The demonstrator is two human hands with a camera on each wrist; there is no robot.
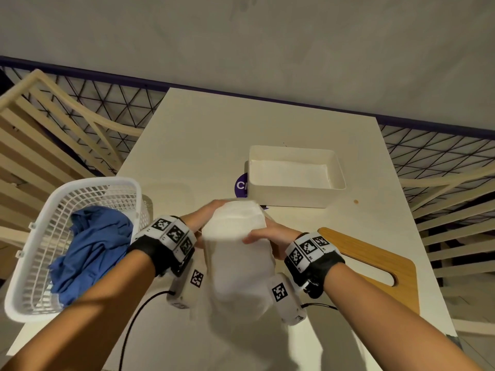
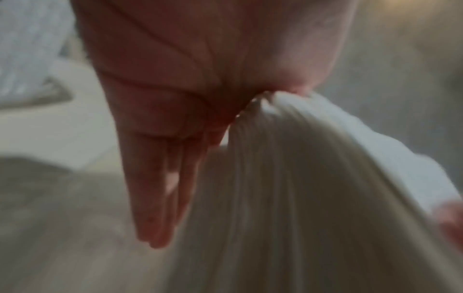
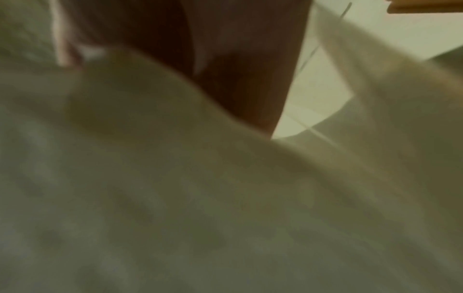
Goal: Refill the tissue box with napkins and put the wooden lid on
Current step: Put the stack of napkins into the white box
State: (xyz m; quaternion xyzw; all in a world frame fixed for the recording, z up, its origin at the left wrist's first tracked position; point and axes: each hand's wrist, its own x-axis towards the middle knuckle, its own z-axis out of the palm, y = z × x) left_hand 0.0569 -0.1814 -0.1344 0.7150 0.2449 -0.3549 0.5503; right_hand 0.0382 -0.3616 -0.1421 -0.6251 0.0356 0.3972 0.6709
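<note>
A thick stack of white napkins (image 1: 235, 236) is held up above the near middle of the desk (image 1: 203, 135), bent so its lower part droops toward the near edge. The white tissue box (image 1: 292, 194) stands open farther right, with a flat white layer inside. The wooden lid (image 1: 375, 263), with a slot in it, lies flat near right.

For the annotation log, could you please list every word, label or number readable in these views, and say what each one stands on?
"C": a white letter on the purple round sticker on the table; the tissue box hides the rest.
Black-and-white square code markers on the wrist bands and camera units: patterns only, no words.
Napkins, wooden lid, basket: no text visible.
Both wrist views: too blurred to show any text.
</note>
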